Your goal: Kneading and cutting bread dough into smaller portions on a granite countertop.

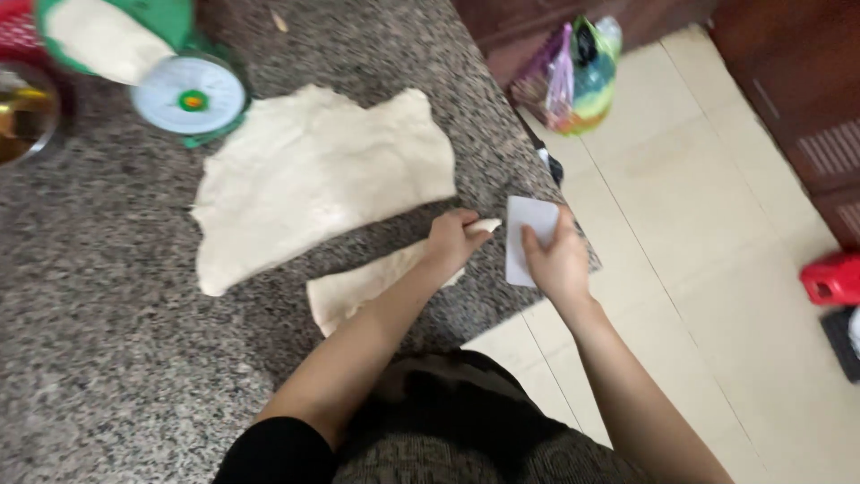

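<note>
A wide flat sheet of pale dough [313, 170] lies spread on the speckled granite counter [107, 314]. Below it lies a long cut strip of dough [358, 291]. My left hand [452, 242] grips the right end of that strip near the counter's edge. My right hand [557, 260] holds a white rectangular dough scraper [527, 233] just right of the strip's end, at the counter's edge.
A green kitchen scale [188, 94] with a white dial stands at the back left, with a lump of dough [103, 40] on its pan. A metal bowl [27, 108] sits at the far left. Coloured plastic bags [573, 76] and a red object [833, 278] lie on the tiled floor.
</note>
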